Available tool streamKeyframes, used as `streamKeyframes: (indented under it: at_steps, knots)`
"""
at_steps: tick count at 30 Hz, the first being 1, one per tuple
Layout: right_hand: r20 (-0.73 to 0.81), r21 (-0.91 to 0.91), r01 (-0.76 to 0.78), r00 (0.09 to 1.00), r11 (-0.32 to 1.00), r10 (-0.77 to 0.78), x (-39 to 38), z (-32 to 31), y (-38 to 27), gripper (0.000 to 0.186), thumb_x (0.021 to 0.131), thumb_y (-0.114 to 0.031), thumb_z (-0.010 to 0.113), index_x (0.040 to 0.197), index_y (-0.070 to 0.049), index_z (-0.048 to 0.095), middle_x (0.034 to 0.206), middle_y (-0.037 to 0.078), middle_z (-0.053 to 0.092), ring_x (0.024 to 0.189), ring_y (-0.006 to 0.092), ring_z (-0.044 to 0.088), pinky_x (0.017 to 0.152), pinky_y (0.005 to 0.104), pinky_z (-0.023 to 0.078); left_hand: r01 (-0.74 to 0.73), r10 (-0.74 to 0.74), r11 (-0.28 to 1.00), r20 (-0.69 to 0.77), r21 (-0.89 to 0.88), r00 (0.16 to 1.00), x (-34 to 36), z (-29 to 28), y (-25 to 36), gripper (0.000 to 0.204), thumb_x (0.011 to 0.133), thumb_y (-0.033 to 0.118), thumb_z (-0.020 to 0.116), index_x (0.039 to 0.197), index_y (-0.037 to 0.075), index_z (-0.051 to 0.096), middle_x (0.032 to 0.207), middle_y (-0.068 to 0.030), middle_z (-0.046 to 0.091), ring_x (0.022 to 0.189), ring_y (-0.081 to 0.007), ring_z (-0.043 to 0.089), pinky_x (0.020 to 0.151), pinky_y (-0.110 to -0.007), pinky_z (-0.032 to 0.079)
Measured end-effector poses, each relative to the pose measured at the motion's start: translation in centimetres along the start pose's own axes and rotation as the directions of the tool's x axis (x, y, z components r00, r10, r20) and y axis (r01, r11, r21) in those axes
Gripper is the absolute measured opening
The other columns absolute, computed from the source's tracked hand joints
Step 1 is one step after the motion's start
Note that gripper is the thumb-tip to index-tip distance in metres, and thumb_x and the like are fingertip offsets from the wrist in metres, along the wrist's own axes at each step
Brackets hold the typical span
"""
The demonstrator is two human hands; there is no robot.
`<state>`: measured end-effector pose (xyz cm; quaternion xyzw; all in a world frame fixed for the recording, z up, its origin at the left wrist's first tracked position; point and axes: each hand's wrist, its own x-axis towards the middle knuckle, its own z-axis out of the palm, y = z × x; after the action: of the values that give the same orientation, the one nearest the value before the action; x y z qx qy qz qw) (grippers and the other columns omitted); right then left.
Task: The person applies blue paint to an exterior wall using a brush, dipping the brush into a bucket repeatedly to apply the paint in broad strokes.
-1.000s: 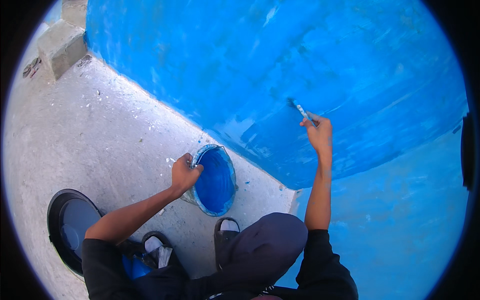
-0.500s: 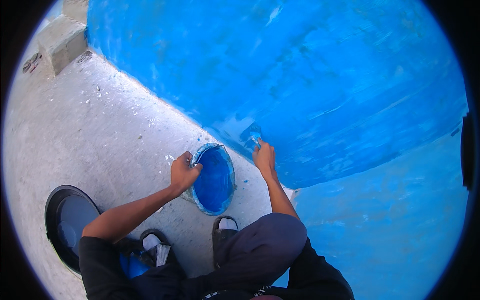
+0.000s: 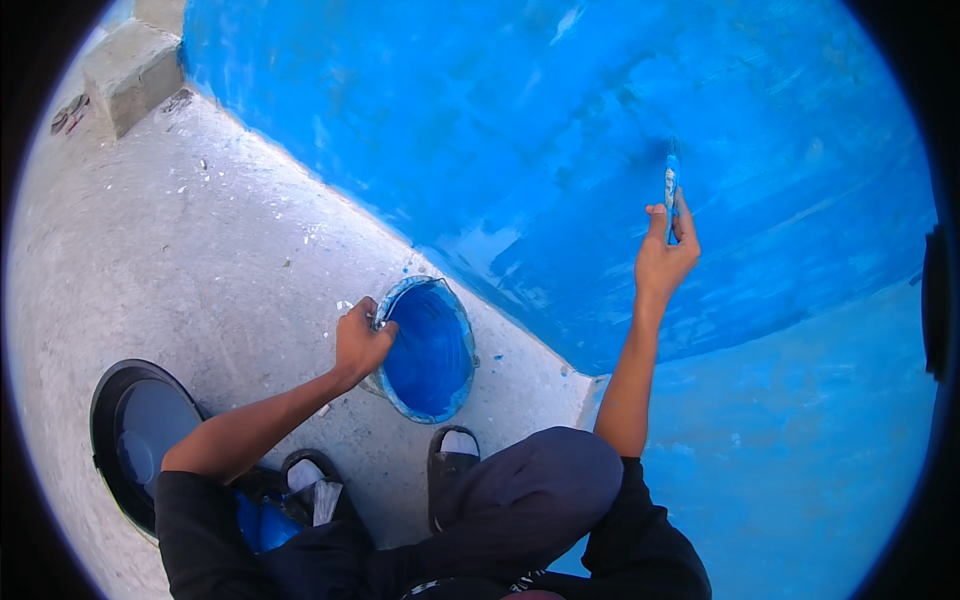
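My left hand (image 3: 365, 340) grips the rim and handle area of a paint-smeared bucket (image 3: 428, 355) with dark blue paint inside. Out in front on the right, my right hand (image 3: 668, 240) holds a blue, paint-flecked paintbrush (image 3: 671, 180), its bristles up against the blue-painted wall (image 3: 540, 120). The wall's blue is uneven, with paler streaks and patches near its bottom edge. A pale concrete floor (image 3: 200, 250), speckled with flakes, runs along the wall under the bucket.
A black tub (image 3: 108, 410) with greyish liquid stands at the lower left, beside my sandalled feet (image 3: 450, 460). A concrete block (image 3: 135, 75) juts out at the upper left, near small dark objects (image 3: 70, 115). A lighter blue surface (image 3: 780, 440) fills the lower right.
The brush swept down-left toward the bucket about half a second ago and is now higher and farther right on the wall. My left hand and the bucket shifted only slightly.
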<state>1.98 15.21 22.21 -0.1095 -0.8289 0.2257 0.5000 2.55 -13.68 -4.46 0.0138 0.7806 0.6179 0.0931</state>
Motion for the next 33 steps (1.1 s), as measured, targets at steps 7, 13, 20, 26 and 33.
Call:
streamKeyframes:
  at_steps: [7, 13, 20, 26, 33]
  knots:
    - [0.414, -0.385, -0.107, 0.868, 0.917, 0.275, -14.5, 5.3, 9.2, 0.043, 0.090, -0.006, 0.058, 0.132, -0.001, 0.056, 0.112, 0.030, 0.063, 0.103, 0.0433, 0.063, 0.086, 0.0490, 0.050, 0.023, -0.024, 0.999, -0.028, -0.023, 0.999, 0.6, -0.2, 0.7, 0.025, 0.070, 0.017, 0.068, 0.075, 0.000, 0.050, 0.057, -0.0128, 0.053, 0.051, -0.0203, 0.050, 0.053, -0.040, 0.042]
    - [0.526, -0.528, -0.207, 0.681, 0.823, 0.509, -25.5, 7.0, 18.0, 0.036, 0.085, -0.013, 0.064, 0.119, -0.001, 0.065, 0.100, 0.027, 0.068, 0.093, 0.0430, 0.065, 0.083, 0.0461, 0.051, 0.027, -0.022, 0.998, -0.085, 0.053, 0.996, 1.3, -3.0, 0.9, 0.024, 0.070, 0.016, 0.069, 0.074, 0.001, 0.051, 0.057, -0.0114, 0.053, 0.051, -0.0178, 0.050, 0.051, -0.036, 0.041]
    - [0.332, -0.060, -0.420, 0.847, 0.905, 0.415, -14.8, 3.2, 10.3, 0.039, 0.089, -0.006, 0.060, 0.128, -0.003, 0.062, 0.087, 0.012, 0.072, 0.075, 0.0168, 0.064, 0.062, 0.0336, 0.045, 0.037, -0.038, 0.999, -0.109, -0.009, 0.993, 1.5, -4.3, -0.7, 0.019, 0.073, 0.014, 0.067, 0.074, 0.002, 0.053, 0.057, -0.0085, 0.055, 0.050, -0.0145, 0.049, 0.049, -0.033, 0.039]
    - [0.102, -0.035, -0.153, 0.982, 0.988, 0.156, -14.3, 2.3, 8.2, 0.044, 0.093, -0.005, 0.058, 0.137, -0.005, 0.055, 0.095, 0.013, 0.069, 0.074, 0.0193, 0.063, 0.060, 0.0355, 0.045, 0.028, -0.031, 0.999, -0.077, -0.029, 0.997, 1.9, -3.2, 0.5, 0.014, 0.074, 0.011, 0.065, 0.074, 0.003, 0.053, 0.057, -0.0066, 0.056, 0.049, -0.0118, 0.047, 0.048, -0.031, 0.037]
    - [0.435, -0.478, -0.510, 0.569, 0.715, 0.697, -28.1, 9.0, 17.6, 0.043, 0.090, -0.012, 0.059, 0.133, -0.012, 0.059, 0.092, 0.018, 0.070, 0.085, 0.0354, 0.068, 0.079, 0.0453, 0.053, 0.022, -0.026, 0.997, -0.058, -0.076, 0.998, 1.8, -3.2, 0.5, 0.011, 0.075, 0.008, 0.064, 0.075, 0.004, 0.053, 0.057, -0.0041, 0.055, 0.049, -0.0089, 0.045, 0.047, -0.028, 0.034]
